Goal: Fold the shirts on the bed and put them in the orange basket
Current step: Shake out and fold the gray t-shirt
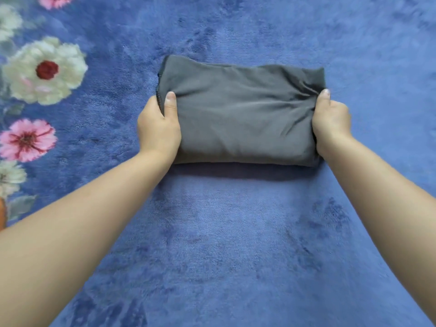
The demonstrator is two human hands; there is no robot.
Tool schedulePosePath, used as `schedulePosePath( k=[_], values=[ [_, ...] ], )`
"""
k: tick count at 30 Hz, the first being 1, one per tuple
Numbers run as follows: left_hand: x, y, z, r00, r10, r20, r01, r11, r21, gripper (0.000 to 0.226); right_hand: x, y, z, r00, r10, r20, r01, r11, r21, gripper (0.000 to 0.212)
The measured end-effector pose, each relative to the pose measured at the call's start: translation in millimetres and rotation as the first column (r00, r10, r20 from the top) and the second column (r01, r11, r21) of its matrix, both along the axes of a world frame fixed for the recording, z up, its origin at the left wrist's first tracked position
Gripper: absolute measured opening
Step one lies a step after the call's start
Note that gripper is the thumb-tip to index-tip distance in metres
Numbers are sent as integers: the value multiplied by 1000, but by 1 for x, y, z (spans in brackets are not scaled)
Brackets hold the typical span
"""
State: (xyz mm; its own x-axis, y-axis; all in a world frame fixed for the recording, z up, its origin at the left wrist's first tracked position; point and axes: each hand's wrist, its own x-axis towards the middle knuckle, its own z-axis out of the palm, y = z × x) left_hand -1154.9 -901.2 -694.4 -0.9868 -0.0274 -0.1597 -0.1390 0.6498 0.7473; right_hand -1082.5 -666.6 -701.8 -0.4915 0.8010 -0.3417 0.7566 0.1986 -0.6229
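Head view shows a folded grey shirt [240, 114] on the blue bed cover [236, 232]. Left hand [158, 128] grips its left edge, thumb on top, fingers tucked beneath; right hand [330, 123] grips the right edge likewise. White and pink printed flowers [44, 69] line the cover's left side.

Folded grey shirt [240, 114], flat on blue bed [236, 232]

Fingers of both hands under shirt [238, 112]
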Motion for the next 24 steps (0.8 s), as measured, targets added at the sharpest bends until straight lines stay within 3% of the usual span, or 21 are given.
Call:
schedulePosePath(
  k=[5,8,10,12,14,15,18,20,23,24],
  values=[
    [-9,-3,-13,990,-35,137,63,976,-208,44,-5,8,-8,989,45,142,-49,999,24,53],
    [-12,-9,-8,993,-45,112,77,950,-304,30,0,11,-2,969,120,216,-166,963,212,40],
    [-17,-12,1,975,-197,-106,149,926,-346,41,2,9,5,964,239,116,-266,863,430,37],
    [-21,-6,9,841,-465,-277,322,841,-434,45,4,-2,10,866,499,34,-410,669,620,38],
    [-23,6,8,709,-651,-272,481,727,-489,46,3,-6,3,730,680,70,-527,495,691,34],
    [-24,15,8,674,-702,-231,536,680,-501,50,0,-7,0,701,704,114,-584,476,658,36],
    [-28,38,7,738,-674,-38,552,636,-539,53,-18,11,6,701,681,210,-681,553,479,51],
    [-35,45,1,778,-627,44,527,613,-588,54,-30,26,13,728,677,110,-655,640,402,45],
    [-37,44,-7,806,-586,80,496,597,-630,56,-42,38,22,815,576,-54,-560,809,180,17],
    [-35,42,-10,820,-566,86,482,601,-637,56,-45,40,21,851,519,-87,-512,854,92,21]
  ],
)
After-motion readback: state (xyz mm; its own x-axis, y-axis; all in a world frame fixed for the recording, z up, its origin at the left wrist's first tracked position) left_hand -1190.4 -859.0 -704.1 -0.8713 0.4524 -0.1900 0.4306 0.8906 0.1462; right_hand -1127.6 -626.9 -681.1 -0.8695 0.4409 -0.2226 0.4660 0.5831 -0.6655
